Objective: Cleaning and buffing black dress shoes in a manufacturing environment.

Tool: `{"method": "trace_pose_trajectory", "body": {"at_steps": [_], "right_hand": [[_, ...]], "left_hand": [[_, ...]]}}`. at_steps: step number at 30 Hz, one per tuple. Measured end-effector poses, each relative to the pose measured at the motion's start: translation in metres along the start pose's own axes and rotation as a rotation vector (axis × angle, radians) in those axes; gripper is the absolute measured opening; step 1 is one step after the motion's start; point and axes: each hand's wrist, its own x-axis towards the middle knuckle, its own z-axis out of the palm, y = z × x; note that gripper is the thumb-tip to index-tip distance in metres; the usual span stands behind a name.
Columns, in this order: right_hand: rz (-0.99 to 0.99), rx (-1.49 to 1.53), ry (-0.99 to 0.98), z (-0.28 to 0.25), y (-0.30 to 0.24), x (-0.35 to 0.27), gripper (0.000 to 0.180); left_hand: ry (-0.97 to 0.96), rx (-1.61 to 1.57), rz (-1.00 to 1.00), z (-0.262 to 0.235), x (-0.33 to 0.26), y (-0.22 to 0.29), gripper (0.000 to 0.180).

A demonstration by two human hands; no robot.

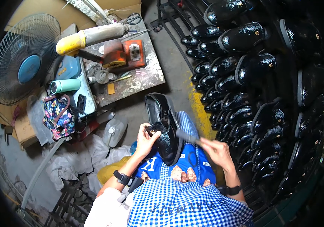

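Note:
A glossy black shoe (164, 142) rests over my lap, its opening facing away from me and its rounded toe nearest my body. My left hand (145, 140) is closed on the shoe's upper, thumb on top beside a small gold ornament. Just right of the shoe, my right hand (217, 152) grips a slim grey hand tool (187, 137). Its front end is smeared by motion and comes close to the shoe's side edge; I cannot tell whether they touch. Beneath lie a blue cloth (152, 172) and a blue checkered apron (177, 202).
Racks of many shiny black shoes (241, 38) stand to the right. At the far left are a worn worktable (147, 81), an orange machine (133, 53), a fan (27, 60), a green flask (65, 86) and a floral bag (58, 117). White sacks (69, 160) and a plastic jug (114, 131) lie left.

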Motion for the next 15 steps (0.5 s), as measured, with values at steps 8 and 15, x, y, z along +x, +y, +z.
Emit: {"method": "trace_pose_trajectory", "body": {"at_steps": [8,15], "right_hand": [[0.029,0.353,0.071,0.000,0.033,-0.015,0.023],[0.434,0.770,0.342,0.034,0.023,0.031,0.024]], "left_hand": [[0.131,0.131,-0.081,0.000,0.010,0.015,0.040],[0.234,-0.064,0.080,0.036,0.045,0.018,0.043]]}}
